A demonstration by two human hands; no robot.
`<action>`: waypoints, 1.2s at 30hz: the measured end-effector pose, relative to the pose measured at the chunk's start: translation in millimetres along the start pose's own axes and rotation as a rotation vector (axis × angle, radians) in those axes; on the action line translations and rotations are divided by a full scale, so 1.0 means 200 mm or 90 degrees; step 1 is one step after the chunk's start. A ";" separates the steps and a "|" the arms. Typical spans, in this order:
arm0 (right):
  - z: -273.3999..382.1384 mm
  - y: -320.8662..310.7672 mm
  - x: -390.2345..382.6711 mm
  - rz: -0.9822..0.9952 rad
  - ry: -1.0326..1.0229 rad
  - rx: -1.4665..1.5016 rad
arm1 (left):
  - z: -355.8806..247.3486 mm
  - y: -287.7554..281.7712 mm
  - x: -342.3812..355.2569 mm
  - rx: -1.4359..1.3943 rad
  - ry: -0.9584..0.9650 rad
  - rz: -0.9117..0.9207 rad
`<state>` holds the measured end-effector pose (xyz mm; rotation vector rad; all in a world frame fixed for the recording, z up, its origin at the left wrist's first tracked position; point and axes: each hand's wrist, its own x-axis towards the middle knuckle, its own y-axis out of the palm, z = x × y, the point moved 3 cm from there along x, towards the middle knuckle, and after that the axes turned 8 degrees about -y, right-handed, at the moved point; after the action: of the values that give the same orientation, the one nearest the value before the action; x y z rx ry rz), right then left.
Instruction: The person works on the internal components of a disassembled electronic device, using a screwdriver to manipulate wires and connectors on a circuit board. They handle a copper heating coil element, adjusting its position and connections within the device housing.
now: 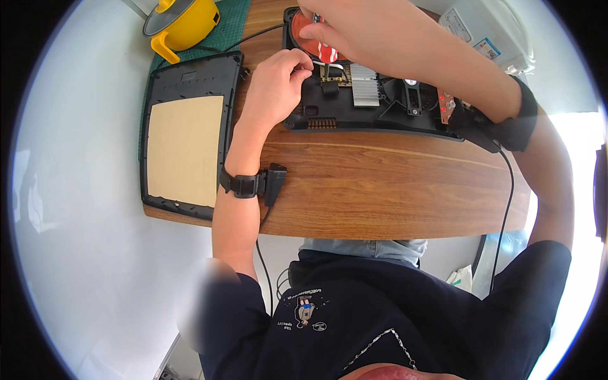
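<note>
An opened black appliance housing [392,121] lies across the far side of the table. Inside it are a copper-coloured coil [303,39], a silver finned heat sink [365,85], a circuit board [342,77] and a black fan [398,95]. My right hand [345,28] reaches in from the right, closed around a red-and-white screwdriver [327,53] that points down at the board beside the coil. My left hand [275,85] is at the housing's left edge, its thumb and fingertips pinched together near a white wire [329,65]. Whatever they pinch is too small to make out.
On the left lies a black cover panel [237,63] with a tan sheet [185,149] on it, partly over a green mat [235,16]. A yellow pot [193,25] stands behind it. At the back right is a white plastic bin [500,28]. Cables run from both wrist straps.
</note>
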<state>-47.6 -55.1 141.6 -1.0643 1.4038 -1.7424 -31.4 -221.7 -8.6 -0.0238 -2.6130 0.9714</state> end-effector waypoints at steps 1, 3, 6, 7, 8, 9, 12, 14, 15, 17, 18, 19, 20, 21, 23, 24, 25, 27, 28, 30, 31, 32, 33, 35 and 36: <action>-0.03 0.03 0.01 -0.012 0.009 -0.012 | 0.00 0.00 0.00 0.007 -0.008 0.005; -0.03 0.04 0.02 -0.034 0.021 -0.038 | 0.00 0.00 0.00 0.022 -0.024 0.009; -0.03 0.01 0.02 -0.007 0.031 -0.071 | 0.00 0.00 0.00 0.016 -0.015 0.003; -0.03 -0.01 0.02 0.013 0.032 -0.081 | 0.01 0.00 0.00 0.009 -0.006 -0.003; -0.02 -0.03 0.02 0.021 0.043 -0.089 | 0.01 0.00 0.00 0.002 0.002 -0.010; 0.00 -0.05 0.02 0.030 0.054 -0.097 | 0.02 0.00 -0.01 -0.004 0.009 -0.016; -0.02 -0.02 0.00 -0.051 0.052 -0.130 | 0.01 0.00 0.00 -0.008 0.008 -0.016; -0.04 0.02 0.00 -0.127 0.047 -0.161 | 0.00 0.01 0.00 -0.011 0.022 -0.016; -0.04 0.04 0.00 -0.158 0.050 -0.181 | 0.00 0.01 0.00 -0.010 0.027 -0.017; -0.04 0.05 0.00 -0.204 0.062 -0.204 | 0.00 0.00 0.00 -0.010 0.013 -0.018; -0.02 0.06 0.01 -0.220 0.072 -0.207 | 0.00 0.00 -0.01 -0.009 0.006 -0.018; -0.01 0.06 0.01 -0.236 0.082 -0.210 | 0.01 0.00 -0.01 -0.012 -0.001 -0.016; 0.00 0.07 0.01 -0.245 0.091 -0.227 | 0.00 0.00 -0.01 -0.018 -0.006 -0.013; 0.01 0.07 0.01 -0.253 0.100 -0.244 | 0.00 0.00 -0.01 -0.023 -0.011 -0.011; 0.02 0.08 0.01 -0.264 0.112 -0.264 | -0.01 0.00 -0.01 -0.013 -0.006 -0.012; 0.02 0.09 0.01 -0.266 0.114 -0.268 | -0.02 0.00 -0.01 -0.008 -0.004 -0.013; 0.02 0.09 0.02 -0.269 0.116 -0.272 | -0.01 0.00 -0.01 -0.010 0.000 -0.014; 0.02 0.11 0.02 -0.260 0.156 -0.264 | -0.01 0.00 0.00 -0.011 0.005 -0.017; 0.02 0.11 0.02 -0.255 0.176 -0.259 | 0.00 0.00 -0.01 -0.011 0.002 -0.015; 0.03 0.12 0.01 -0.263 0.175 -0.271 | -0.01 0.00 -0.01 -0.017 -0.003 -0.013; 0.03 0.12 0.00 -0.267 0.175 -0.278 | -0.01 0.00 -0.01 -0.017 0.004 -0.019; 0.04 0.12 0.01 -0.256 0.175 -0.287 | 0.00 0.00 0.00 -0.018 0.011 -0.024; 0.05 0.12 0.02 -0.246 0.174 -0.296 | 0.00 0.00 -0.01 -0.018 0.018 -0.028; 0.07 0.13 0.06 -0.245 0.181 -0.289 | 0.00 0.00 -0.02 -0.007 0.010 -0.023; 0.07 0.14 0.07 -0.255 0.187 -0.273 | -0.01 0.00 -0.01 -0.001 0.009 -0.020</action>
<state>-42.1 -79.4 117.8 -1.4392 1.9106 -1.9894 -28.5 -220.9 -9.3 0.0096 -2.5939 0.9553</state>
